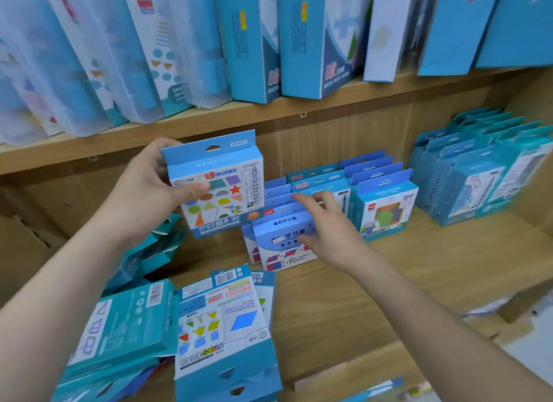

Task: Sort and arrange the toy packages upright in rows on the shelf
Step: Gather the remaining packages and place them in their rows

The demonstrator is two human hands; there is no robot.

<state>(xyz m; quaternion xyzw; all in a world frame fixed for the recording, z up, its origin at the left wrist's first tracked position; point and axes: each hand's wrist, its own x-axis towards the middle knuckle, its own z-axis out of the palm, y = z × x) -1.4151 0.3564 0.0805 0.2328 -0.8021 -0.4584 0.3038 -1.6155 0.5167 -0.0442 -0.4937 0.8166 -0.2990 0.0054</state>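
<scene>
The lower shelf (pixel 389 282) holds the toy packages. The left hand (pixel 143 189) holds one shapes package (pixel 218 189) up in front of the shelf, thumb and fingers clamped on its left edge (a red "15" and "CY-0157" are legible). Right of that package stand upright rows (pixel 386 207). There the right hand (pixel 326 228) rests spread, loosely bent fingers on the front box (pixel 284 240), printed "学习器". Below the shapes package, flat packages (pixel 221 326) lie with barcodes showing. Above it stand tall blue boxes (pixel 248 42).
</scene>
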